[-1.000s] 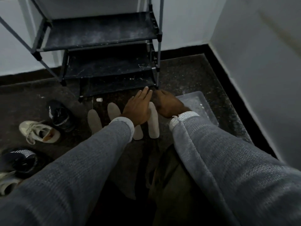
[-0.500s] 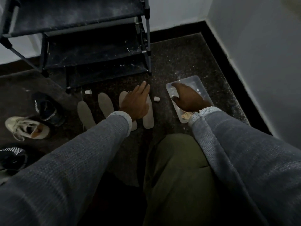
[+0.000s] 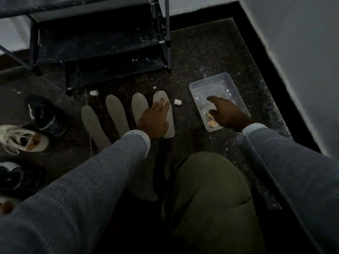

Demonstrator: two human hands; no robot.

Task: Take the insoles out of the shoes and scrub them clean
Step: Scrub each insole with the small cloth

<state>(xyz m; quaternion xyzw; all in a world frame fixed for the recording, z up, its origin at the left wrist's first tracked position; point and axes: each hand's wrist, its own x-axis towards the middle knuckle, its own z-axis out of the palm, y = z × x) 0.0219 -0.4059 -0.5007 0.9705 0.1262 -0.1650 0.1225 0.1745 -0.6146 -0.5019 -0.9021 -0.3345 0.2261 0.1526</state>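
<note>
A dark metal shoe rack (image 3: 102, 43) stands on the speckled dark floor (image 3: 205, 52) against the pale far wall (image 3: 192, 4). Two small white caps lie on the floor, one (image 3: 94, 92) near the rack's front leg, the other (image 3: 178, 102) further right. A black skirting (image 3: 275, 57) lines the floor's right edge.
</note>
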